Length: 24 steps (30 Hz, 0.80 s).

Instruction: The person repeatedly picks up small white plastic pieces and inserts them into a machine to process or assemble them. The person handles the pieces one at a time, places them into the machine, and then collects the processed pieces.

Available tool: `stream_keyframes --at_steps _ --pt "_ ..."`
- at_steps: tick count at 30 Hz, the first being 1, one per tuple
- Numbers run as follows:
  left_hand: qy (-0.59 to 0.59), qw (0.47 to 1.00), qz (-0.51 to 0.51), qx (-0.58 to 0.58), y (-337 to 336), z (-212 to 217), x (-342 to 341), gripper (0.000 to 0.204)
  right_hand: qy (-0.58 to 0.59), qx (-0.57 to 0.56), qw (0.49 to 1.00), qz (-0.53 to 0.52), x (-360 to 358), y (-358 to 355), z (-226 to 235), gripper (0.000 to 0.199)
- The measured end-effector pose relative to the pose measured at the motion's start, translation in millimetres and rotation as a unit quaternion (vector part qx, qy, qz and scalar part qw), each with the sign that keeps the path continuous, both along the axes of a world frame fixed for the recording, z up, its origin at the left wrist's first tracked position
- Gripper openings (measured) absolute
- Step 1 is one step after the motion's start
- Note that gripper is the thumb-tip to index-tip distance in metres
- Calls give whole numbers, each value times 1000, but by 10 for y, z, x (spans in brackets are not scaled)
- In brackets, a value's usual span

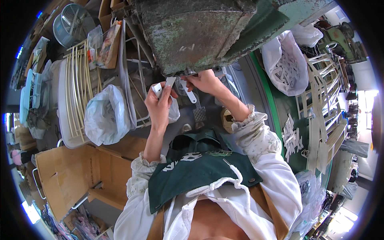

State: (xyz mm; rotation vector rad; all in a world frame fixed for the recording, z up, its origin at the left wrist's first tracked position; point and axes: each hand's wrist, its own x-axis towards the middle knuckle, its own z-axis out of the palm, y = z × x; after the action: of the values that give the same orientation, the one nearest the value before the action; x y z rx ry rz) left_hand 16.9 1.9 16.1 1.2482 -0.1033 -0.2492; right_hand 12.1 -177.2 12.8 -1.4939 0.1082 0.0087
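Observation:
My left hand (160, 102) is closed around flat white strips; one short strip (171, 81) points up toward the machine, and another white piece (157, 89) with a small hole shows beside the fingers. Just to its right, my right hand (205, 82) is bent at the machine's lower edge, its fingers closed at the upper end of a white strip (190, 94). That strip slants downward and has a hole near its rounded lower end. Right above both hands stands a worn green machine (196, 38). The right fingertips are partly hidden beneath it.
A white bag full of pale strips (286, 66) and a loose pile of strips (292, 136) lie to the right. On the left are a white bag (107, 116), a tray of long rods (64, 108) and an open cardboard box (66, 172). A pedal (199, 114) sits below my hands.

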Motion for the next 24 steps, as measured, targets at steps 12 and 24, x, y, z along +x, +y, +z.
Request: stream_keyframes --at_steps 12,24 --pt "78 991 -94 50 46 -147 69 17 -36 -164 981 -99 93 -98 -232 12" --pt "117 988 -77 70 71 -149 96 14 160 10 984 72 -514 -42 69 27"
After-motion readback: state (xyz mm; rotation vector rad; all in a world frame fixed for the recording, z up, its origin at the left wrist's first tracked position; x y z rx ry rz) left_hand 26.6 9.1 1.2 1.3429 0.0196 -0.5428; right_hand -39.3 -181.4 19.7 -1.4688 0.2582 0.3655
